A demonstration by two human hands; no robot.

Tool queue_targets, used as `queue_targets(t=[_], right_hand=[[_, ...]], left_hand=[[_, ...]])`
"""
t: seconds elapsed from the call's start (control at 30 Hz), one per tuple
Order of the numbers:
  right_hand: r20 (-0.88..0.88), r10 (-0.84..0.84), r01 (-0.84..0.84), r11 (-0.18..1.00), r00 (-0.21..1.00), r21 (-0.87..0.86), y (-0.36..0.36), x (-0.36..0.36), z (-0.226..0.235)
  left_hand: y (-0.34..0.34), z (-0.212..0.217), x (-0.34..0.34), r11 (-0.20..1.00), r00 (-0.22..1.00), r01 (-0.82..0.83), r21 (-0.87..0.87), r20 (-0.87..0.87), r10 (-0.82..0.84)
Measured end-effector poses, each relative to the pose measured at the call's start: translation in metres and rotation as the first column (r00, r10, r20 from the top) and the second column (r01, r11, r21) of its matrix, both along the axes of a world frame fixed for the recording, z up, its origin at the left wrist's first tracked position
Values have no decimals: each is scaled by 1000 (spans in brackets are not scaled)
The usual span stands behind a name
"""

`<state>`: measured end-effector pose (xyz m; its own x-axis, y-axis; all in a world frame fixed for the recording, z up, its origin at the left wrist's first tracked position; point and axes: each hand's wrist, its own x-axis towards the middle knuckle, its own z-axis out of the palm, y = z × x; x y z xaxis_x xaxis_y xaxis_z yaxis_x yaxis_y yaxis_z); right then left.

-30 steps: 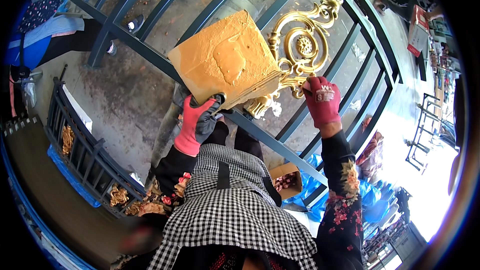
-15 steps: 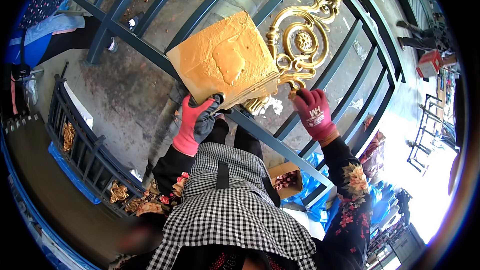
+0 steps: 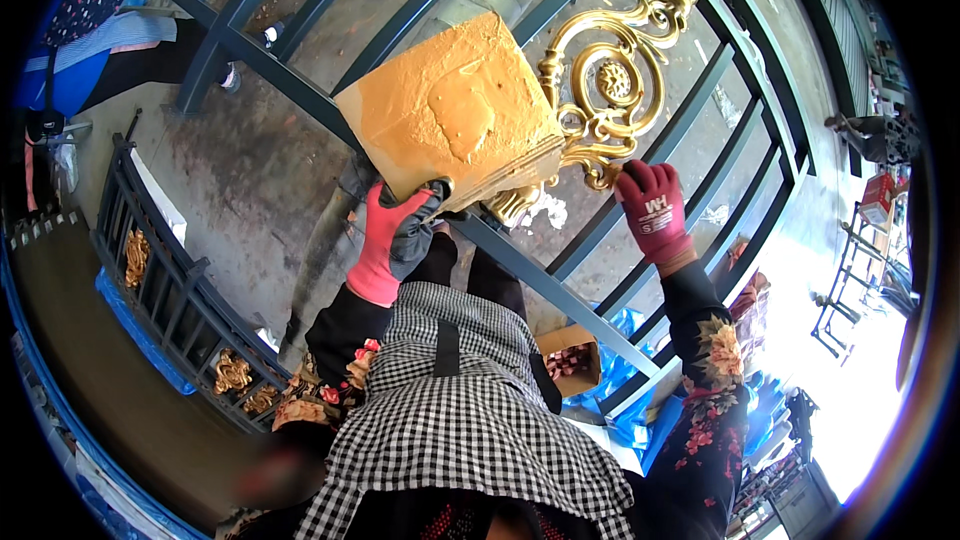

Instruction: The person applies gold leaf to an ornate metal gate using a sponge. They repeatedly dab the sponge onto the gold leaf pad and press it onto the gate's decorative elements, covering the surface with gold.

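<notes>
My left hand point(image 3: 395, 235), in a red glove with a dark palm, grips the lower edge of a thick square block point(image 3: 450, 105). Its top is smeared with gold paint, wet-looking in the middle, and its side looks layered. Right of the block, a gold scrollwork ornament point(image 3: 613, 82) with a rosette is set on a dark metal railing point(image 3: 520, 255); the block hides part of it. My right hand point(image 3: 652, 215), in a dark red glove, is closed beside the ornament's lower curl. Whatever its fingertips pinch, if anything, is hidden.
A co-worker point(image 3: 85, 65) stands at the far left by the railing. Lower left, another dark railing section point(image 3: 185, 290) carries gold ornaments. A cardboard box point(image 3: 575, 360) of small dark pieces and blue plastic sheeting point(image 3: 630, 420) lie below the railing. Another person point(image 3: 880, 140) is at far right.
My right hand has moved a little right and up, away from the ornament's lower curl. My left hand still holds the block, nearly in place. The person at far right has shifted.
</notes>
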<state>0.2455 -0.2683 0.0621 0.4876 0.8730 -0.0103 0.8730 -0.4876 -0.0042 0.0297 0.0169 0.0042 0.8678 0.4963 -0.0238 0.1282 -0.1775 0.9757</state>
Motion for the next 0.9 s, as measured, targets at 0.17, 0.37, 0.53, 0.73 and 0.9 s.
queue_targets(t=[0.17, 0.37, 0.53, 0.73, 0.9], right_hand=[[-41, 189, -189, 982, 981, -6, 31, -21, 2], [35, 27, -30, 996, 999, 84, 44, 3, 0], [42, 27, -22, 994, 999, -107, 50, -8, -9], [78, 186, -176, 977, 979, -121, 51, -9, -13], [53, -24, 23, 999, 998, 27, 45, 9, -11]], left_hand=[[-6, -3, 1, 935, 989, -147, -322, -67, 132], [-4, 14, 4, 817, 990, -134, -561, -46, 131], [1, 11, 3, 1000, 1000, -5, -17, 23, 5], [1, 40, 17, 566, 974, -167, -807, -45, 223], [3, 36, 14, 775, 983, -181, -606, -87, 162]])
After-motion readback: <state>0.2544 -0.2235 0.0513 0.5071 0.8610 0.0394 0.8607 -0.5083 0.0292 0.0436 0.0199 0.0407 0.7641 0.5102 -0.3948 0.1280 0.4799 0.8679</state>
